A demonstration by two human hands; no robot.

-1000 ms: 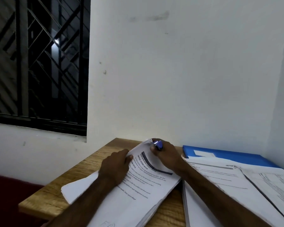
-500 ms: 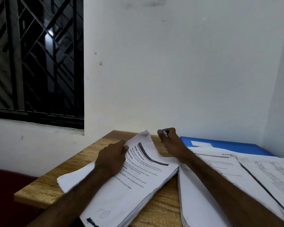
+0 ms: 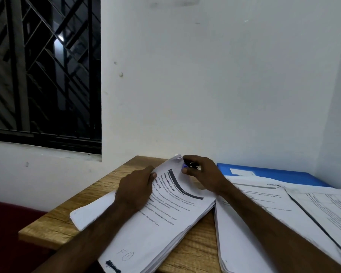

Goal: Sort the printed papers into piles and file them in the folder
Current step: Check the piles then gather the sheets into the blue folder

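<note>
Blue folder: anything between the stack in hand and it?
Yes. A middle pile and a right pile overlap the near edge of the blue folder; only its far strip shows. Left hand grips the stack; right hand pinches a blue-tipped item at its corner.

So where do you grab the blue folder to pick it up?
Take the blue folder by its bare left edge, probably coming from the left: it lies flat close to the wall, and loose papers cover its near side.
</note>
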